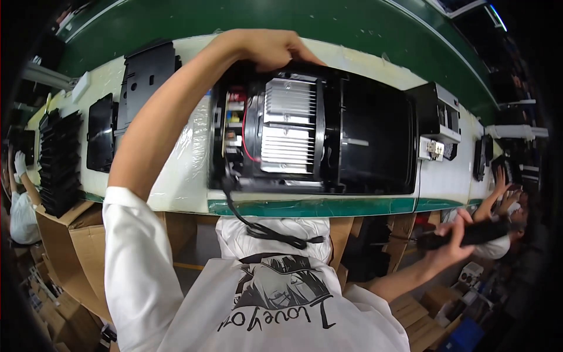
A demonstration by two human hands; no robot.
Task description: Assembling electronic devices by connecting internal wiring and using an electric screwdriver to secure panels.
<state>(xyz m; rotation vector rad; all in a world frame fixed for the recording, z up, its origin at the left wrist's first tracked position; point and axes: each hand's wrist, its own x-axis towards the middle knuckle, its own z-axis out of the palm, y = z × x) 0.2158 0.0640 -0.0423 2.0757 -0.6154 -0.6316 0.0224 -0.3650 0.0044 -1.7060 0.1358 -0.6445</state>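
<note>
A large black housing [378, 141] lies in front of me on the workbench, its left half uncovered. Inside it sit silver finned heat sinks [288, 149], a red wire and small electronic parts. A black power cord [258, 226] runs from its near left corner and hangs over the bench edge in a tied bundle. My left hand [270, 50] is closed at the housing's far edge, fingers partly hidden behind it. Off the bench to the right, my right hand [450, 243] is wrapped around a long black object [484, 233], blurred, its kind unclear.
Black molded panels [146, 82] and a stack of black parts [58, 158] occupy the bench's left side. A black-and-silver boxed unit [440, 114] stands right of the housing. Cardboard boxes [82, 246] sit below. Co-workers' hands show at far left [20, 164] and far right [501, 179].
</note>
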